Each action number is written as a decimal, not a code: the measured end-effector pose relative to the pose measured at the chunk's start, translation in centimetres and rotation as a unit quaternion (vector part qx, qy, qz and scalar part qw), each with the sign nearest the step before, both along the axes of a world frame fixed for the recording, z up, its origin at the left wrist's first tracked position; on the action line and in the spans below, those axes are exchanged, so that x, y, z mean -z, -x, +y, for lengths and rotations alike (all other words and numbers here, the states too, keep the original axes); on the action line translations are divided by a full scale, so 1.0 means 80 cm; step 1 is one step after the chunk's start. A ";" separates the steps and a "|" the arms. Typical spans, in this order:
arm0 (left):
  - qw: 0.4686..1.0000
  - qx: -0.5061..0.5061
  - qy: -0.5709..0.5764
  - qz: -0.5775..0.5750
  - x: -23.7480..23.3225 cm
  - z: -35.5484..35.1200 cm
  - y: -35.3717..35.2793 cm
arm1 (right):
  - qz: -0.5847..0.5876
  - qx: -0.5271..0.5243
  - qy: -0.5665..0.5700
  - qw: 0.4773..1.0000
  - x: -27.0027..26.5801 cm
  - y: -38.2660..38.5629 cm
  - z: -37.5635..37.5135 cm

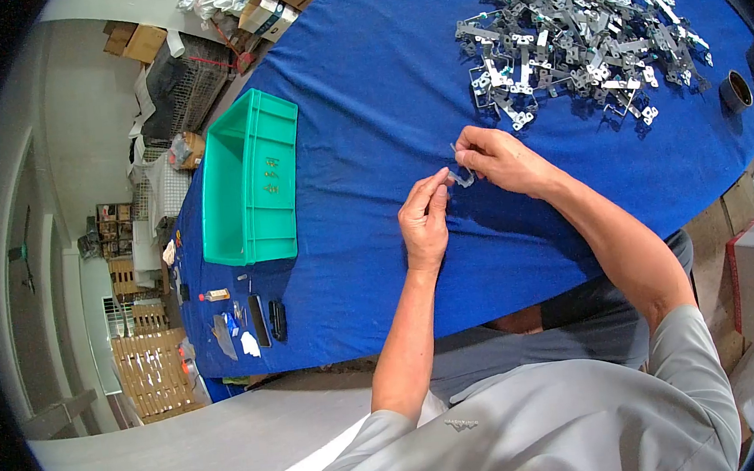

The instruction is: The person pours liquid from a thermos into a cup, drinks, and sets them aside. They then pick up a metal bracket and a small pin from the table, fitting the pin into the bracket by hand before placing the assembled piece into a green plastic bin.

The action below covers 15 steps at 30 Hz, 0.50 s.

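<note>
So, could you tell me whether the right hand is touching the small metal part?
Touching: the head view shows the right hand pinching the small metal part at its fingertips.

One fisheye camera is looking forward and down from the person's head, sitting close above the left hand (425, 224) and right hand (503, 158) at centre; table (381, 74) is stretching beyond both hands.
</note>
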<state>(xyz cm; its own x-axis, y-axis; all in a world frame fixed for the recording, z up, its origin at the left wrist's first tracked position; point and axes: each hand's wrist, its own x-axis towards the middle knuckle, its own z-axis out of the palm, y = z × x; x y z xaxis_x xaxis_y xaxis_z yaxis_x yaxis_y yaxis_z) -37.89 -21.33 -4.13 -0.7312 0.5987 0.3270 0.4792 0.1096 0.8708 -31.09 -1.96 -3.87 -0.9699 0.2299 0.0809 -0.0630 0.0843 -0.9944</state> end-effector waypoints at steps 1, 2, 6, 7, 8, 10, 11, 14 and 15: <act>1.000 0.007 0.008 -0.018 -0.002 0.000 -0.002 | 0.014 0.024 0.004 1.000 0.004 0.004 -0.001; 0.998 -0.009 -0.007 -0.054 -0.001 -0.001 -0.003 | 0.028 0.049 0.008 0.998 0.008 0.006 -0.001; 0.982 -0.072 -0.072 -0.158 0.004 0.001 -0.001 | -0.018 -0.020 0.054 0.998 -0.015 -0.005 0.003; 0.977 -0.086 -0.089 -0.175 0.004 0.002 0.000 | -0.012 -0.037 0.037 0.999 -0.016 -0.005 0.002; 0.978 -0.083 -0.092 -0.167 0.004 0.003 0.001 | -0.006 -0.054 0.020 0.998 -0.016 -0.006 0.001; 0.976 -0.084 -0.100 -0.177 0.006 0.002 0.001 | 0.008 -0.078 -0.010 0.997 -0.012 -0.005 0.001; 0.974 -0.085 -0.104 -0.181 0.006 0.002 0.001 | 0.015 -0.077 -0.032 0.996 -0.010 -0.005 0.000; 0.974 -0.074 -0.106 -0.185 0.008 0.000 0.003 | 0.028 -0.069 -0.080 0.994 -0.010 -0.006 -0.002; 0.974 -0.074 -0.106 -0.186 0.008 0.000 0.003 | 0.027 -0.065 -0.084 0.994 -0.011 -0.006 -0.003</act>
